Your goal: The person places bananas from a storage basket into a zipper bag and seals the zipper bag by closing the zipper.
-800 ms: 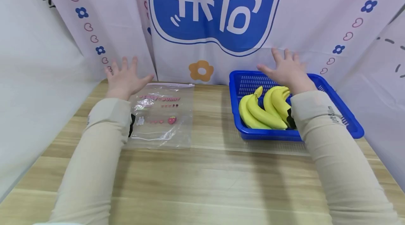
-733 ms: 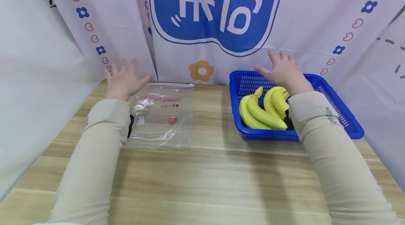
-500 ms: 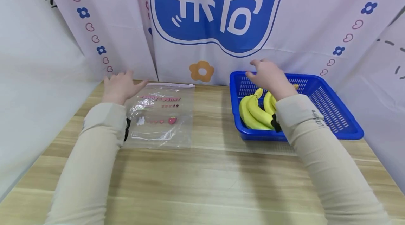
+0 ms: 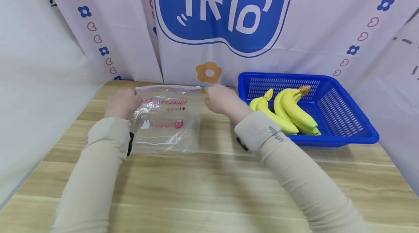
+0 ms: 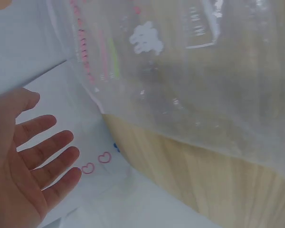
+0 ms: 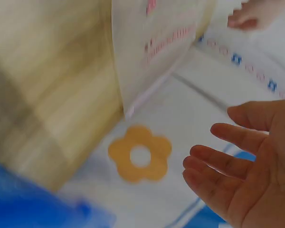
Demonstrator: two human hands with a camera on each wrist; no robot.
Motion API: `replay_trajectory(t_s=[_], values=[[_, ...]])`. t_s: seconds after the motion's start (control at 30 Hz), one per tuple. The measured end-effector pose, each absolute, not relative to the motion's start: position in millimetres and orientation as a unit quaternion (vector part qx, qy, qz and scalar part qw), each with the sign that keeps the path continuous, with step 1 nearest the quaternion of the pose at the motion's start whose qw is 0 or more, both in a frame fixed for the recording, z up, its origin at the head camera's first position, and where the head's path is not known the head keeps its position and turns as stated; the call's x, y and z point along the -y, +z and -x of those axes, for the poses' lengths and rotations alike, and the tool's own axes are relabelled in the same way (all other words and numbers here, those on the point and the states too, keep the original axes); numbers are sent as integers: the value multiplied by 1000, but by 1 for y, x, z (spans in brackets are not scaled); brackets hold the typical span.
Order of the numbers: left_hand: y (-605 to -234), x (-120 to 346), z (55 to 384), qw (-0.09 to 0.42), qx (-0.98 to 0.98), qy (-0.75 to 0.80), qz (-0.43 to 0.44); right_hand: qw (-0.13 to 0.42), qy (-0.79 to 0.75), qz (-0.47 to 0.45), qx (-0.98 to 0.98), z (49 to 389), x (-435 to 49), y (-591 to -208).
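Note:
A clear zip bag (image 4: 168, 123) with pink lettering, a bunny and a strawberry print lies flat on the table, its zip strip at the far edge. Beside its upper left corner is my left hand (image 4: 122, 102), fingers loosely bent and apart from the bag in the left wrist view. My right hand (image 4: 226, 101) is just off the bag's upper right corner, blurred in the head view. The right wrist view shows its fingers (image 6: 223, 161) relaxed, holding nothing. Yellow bananas (image 4: 291, 111) lie in a blue basket (image 4: 347, 139) to the right, partly hidden by my right sleeve.
The wooden table (image 4: 183, 193) meets a white cloth backdrop (image 4: 183, 58) with a blue emblem and an orange flower (image 4: 208, 72) behind the bag. White cloth (image 4: 42, 98) also stands along the left and right sides.
My right hand has moved left and down from above the basket to beside the bag's right corner. My left hand has come down toward the bag's left corner. The bag and basket stay put.

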State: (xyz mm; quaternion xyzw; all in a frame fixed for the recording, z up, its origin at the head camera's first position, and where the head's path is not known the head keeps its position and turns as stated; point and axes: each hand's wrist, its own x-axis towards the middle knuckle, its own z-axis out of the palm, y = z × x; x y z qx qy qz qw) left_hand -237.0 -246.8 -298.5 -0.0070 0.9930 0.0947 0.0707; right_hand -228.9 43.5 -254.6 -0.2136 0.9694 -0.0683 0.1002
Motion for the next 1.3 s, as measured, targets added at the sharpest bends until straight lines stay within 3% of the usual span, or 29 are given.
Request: replay_trajectory(t_s=[0.3, 0.5, 0.63, 1.03, 1.3], values=[[-322, 249, 232, 105, -990, 95, 20, 115, -67, 275, -952, 220, -8, -307], [-334, 243, 228, 144, -984, 103, 26, 96, -74, 303, -945, 215, -3, -343], [-340, 241, 227, 166, -981, 96, 35, 114, -100, 302, -941, 212, -4, -360], [-352, 236, 226, 216, -967, 122, 61, 143, -68, 287, -945, 210, -7, -380], [-357, 232, 222, 218, -964, 132, 72, 143, -59, 280, -948, 212, -10, -388]])
